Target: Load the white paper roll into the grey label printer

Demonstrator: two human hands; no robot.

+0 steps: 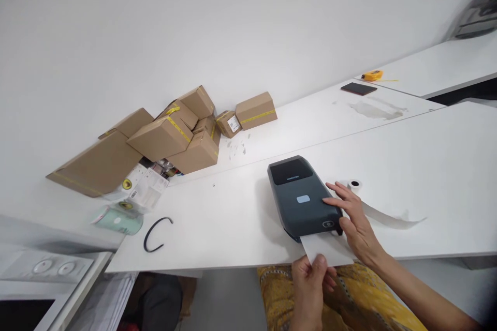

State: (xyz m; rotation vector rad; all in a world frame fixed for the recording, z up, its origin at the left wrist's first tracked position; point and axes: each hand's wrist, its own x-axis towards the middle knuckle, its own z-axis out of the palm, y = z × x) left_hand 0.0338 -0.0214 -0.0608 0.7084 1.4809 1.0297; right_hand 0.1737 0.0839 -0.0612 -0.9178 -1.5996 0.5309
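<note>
White wall, long white tabletop (233,227). Cardboard boxes (171,137) piled far left, black cable (157,234) loop near the edge. Dark printer (298,196) mid-right, white sheet (328,249) sticking out of its front slot. Left hand (310,287) below, grip pinching the sheet's near edge. Right hand (355,222) spread, fingers on the printer's side. Paper roll (354,184) just behind. Step looks like drawing the sheet out; freeing it calls for a steady pull, printer held down.

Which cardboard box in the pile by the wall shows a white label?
The small box between the main pile and the rightmost box. Its white label faces the camera; the others show no label, only yellow tape.
</note>
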